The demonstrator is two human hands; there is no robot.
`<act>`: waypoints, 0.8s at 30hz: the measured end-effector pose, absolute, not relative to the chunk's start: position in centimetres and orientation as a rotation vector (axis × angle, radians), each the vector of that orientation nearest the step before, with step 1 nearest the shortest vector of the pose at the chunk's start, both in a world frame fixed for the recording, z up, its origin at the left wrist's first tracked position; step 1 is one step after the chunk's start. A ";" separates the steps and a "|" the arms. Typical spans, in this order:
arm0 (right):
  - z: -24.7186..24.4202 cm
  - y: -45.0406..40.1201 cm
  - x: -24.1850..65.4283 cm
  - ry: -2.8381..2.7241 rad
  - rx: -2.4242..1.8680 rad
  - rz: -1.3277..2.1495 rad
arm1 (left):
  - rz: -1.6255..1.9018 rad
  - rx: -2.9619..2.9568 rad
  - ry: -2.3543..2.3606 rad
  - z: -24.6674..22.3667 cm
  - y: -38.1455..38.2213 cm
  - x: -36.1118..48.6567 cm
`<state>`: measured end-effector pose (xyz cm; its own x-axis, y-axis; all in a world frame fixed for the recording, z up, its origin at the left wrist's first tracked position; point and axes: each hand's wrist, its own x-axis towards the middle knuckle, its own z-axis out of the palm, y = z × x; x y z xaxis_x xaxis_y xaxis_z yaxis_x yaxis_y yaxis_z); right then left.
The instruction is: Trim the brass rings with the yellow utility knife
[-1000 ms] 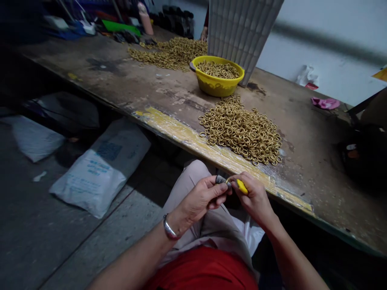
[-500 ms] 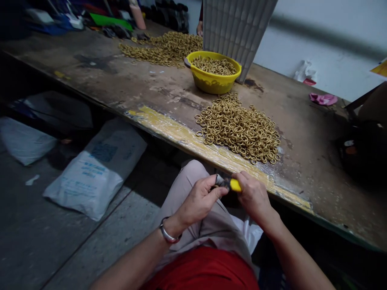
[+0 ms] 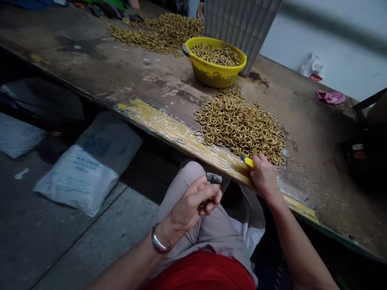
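Left hand (image 3: pixel 193 201) was curled closed, its grip pressed around a few ring-like pieces (image 3: pixel 203 204) mostly hidden by the fingers; right hand (image 3: pixel 264 175) clasped a yellow-handled tool (image 3: pixel 249 162) at the near edge of a loose ring pile (image 3: pixel 242 125) on the bench (image 3: pixel 121 76). Work judged partway: a yellow bowl (image 3: pixel 214 80) stood well filled, yet that pile and a farther heap (image 3: pixel 163 34) lay loose; which pieces were finished, I could not tell.

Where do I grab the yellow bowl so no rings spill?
Probably hold the yellow bowl by opposite sides of its rim, reaching from the near side: it widens upward, a grey panel stands behind, and rings inside mean keeping it level.
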<state>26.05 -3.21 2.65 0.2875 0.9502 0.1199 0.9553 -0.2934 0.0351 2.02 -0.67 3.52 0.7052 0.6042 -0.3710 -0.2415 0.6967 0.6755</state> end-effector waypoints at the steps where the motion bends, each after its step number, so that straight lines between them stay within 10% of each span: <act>1: 2.7 -3.0 26.0 -1.851 -2.493 -0.172 | 0.492 0.610 0.612 3.4 -0.5 2.0; 14: 5.1 -5.0 23.4 -1.181 -1.704 1.006 | 0.670 1.007 0.710 1.9 -0.2 4.7; 24: 6.6 -7.2 21.1 -1.714 -1.396 0.749 | 0.248 0.622 0.442 3.9 -0.7 2.7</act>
<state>21.08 -7.17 6.58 -0.0862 0.9747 0.2060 0.5108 0.2208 -0.8309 2.75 -0.66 3.85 0.8782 0.3525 -0.3233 -0.0917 0.7875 0.6094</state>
